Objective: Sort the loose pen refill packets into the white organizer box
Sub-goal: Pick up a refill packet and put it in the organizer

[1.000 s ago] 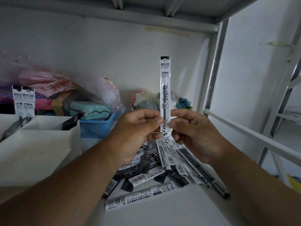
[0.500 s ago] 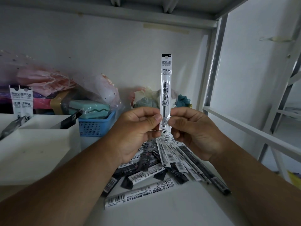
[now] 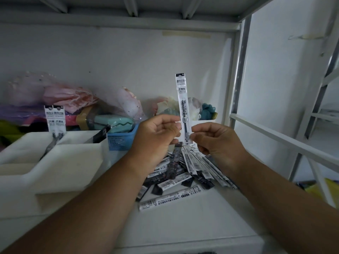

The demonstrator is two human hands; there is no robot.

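Right hand (image 3: pixel 218 142) pinches one refill packet (image 3: pixel 184 109) upright by its lower end. Left hand (image 3: pixel 156 142) is beside it. Loose packets (image 3: pixel 183 173) lie heaped below; white organizer box (image 3: pixel 55 162) stands left.

Dim, cool, low-contrast frame. Daylight enters from the right, brightest on the wall (image 3: pixel 286 74). Forearms in shadow. Wide-angle bowing at the edges. Soft focus, slight blur; no glare.

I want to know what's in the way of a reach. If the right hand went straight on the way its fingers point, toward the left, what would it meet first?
The upright refill packet that the right hand already pinches, then almost at once the left hand on its other side. Depth is unclear, but the two hands look level.
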